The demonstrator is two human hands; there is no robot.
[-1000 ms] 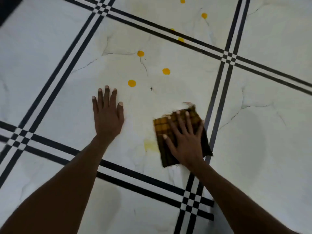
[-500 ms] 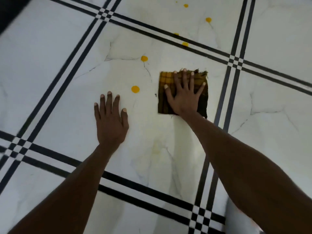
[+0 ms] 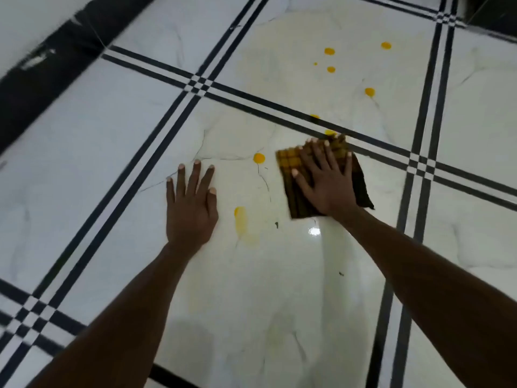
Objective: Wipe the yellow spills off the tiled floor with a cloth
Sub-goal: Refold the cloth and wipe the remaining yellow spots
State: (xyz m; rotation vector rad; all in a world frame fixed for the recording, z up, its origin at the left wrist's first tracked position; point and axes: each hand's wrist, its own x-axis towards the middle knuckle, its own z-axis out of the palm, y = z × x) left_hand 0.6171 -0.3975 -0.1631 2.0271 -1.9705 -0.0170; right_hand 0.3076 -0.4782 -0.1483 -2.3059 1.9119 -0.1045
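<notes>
head | right hand (image 3: 327, 182) flat, fingers spread, pressing on cloth (image 3: 291, 161), gripping nothing | cloth on floor (image 3: 112, 135) just below a black line, its far edge touching a drop (image 3: 330, 132) | left hand (image 3: 191, 208) flat on bare tile, empty | round drop (image 3: 259, 158) and smear (image 3: 240, 219) between hands | more drops (image 3: 369, 91) beyond the line

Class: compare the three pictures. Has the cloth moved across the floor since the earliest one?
Yes. The cloth under the right hand has slid away from the person, up to the dark tile line that crosses beyond it.
</notes>
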